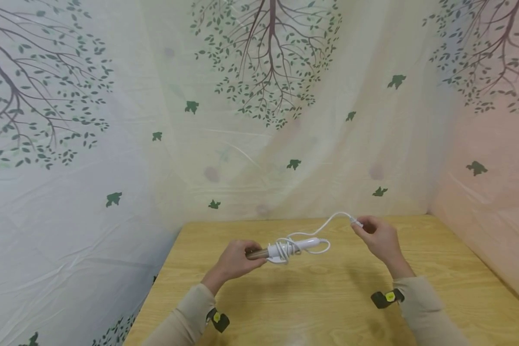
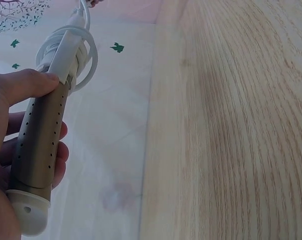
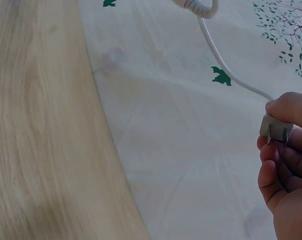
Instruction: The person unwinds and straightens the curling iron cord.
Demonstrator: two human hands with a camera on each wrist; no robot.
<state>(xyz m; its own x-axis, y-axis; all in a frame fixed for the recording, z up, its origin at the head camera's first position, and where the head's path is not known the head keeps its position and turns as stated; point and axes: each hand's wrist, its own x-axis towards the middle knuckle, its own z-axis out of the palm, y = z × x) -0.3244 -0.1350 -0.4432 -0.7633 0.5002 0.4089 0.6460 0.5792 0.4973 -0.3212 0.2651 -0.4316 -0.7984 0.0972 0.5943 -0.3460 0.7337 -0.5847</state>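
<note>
My left hand (image 1: 235, 259) grips a curling iron by its bronze barrel (image 2: 40, 135), which has rows of small holes and a pale cap at the end. The thumb rests by the white clamp piece (image 2: 65, 55). Toward the right points the white handle (image 1: 309, 243), with a white cord (image 1: 281, 250) looped several times around it. A free length of that cord rises in a curve to my right hand (image 1: 382, 240). Between thumb and fingers, this hand pinches the plug (image 3: 277, 129), whose two flat prongs face downward in the right wrist view.
Below both hands lies a wood-grain table (image 1: 311, 298). Pale curtains (image 1: 251, 182) printed with trees and green leaves hang behind the table and along both sides. Each wrist wears a small black camera (image 1: 218, 319) on a strap.
</note>
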